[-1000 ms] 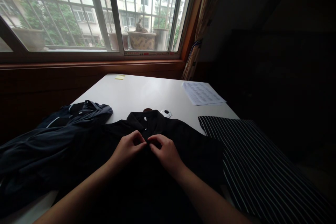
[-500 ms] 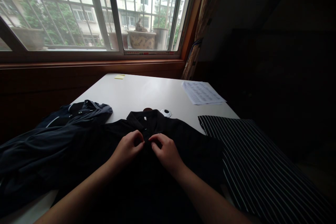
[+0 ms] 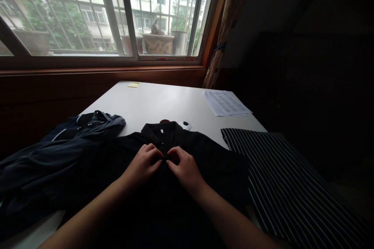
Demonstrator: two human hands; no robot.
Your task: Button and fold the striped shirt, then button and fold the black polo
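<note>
A black collared shirt (image 3: 210,151) lies spread front side up, its collar pointing away from me. On its front strip, below the collar, one small button (image 3: 163,142) shows. My left hand (image 3: 145,160) is curled, thumb and forefinger gripping the front strip from the left. Opposite it, my right hand (image 3: 184,166) pinches the strip from the right, its fingertips very close to the left ones. Whatever button or buttonhole sits between the fingertips is too dark and small to make out.
A dark blue shirt (image 3: 96,128) lies crumpled at the left, a striped garment (image 3: 280,163) at the right. Beyond the collar are a white round object (image 3: 185,125) and a brown disc (image 3: 164,121). Printed sheets (image 3: 224,103) and yellow sticky notes (image 3: 133,85) rest on the white table (image 3: 163,99).
Both hands stay at the same spot on the black shirt's front. Their fingertips shift slightly, and the left fingers now stand a little wider from the thumb.
</note>
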